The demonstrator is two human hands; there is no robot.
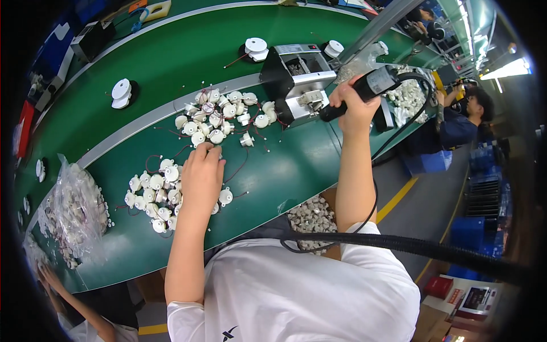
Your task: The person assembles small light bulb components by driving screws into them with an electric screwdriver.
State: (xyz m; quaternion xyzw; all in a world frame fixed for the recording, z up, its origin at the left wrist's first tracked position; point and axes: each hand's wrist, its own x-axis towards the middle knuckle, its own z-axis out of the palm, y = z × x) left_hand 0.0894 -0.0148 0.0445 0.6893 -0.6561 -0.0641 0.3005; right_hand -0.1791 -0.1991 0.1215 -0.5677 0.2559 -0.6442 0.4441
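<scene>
My right hand is wrapped around a black electric screwdriver with a light label, its cable looping off to the right. The tool's lower end is close to the front of a silver and black screw feeder. My left hand is low over the green bench between two heaps of small white round motors with thin wires, a far heap and a near heap. Its fingers are bent and close together, and whatever they may hold is hidden beneath them.
Beyond a metal rail, a green conveyor belt carries white round units. A clear plastic bag of parts lies at left, near another person's hands. A box of white parts stands below the bench edge. A co-worker is at far right.
</scene>
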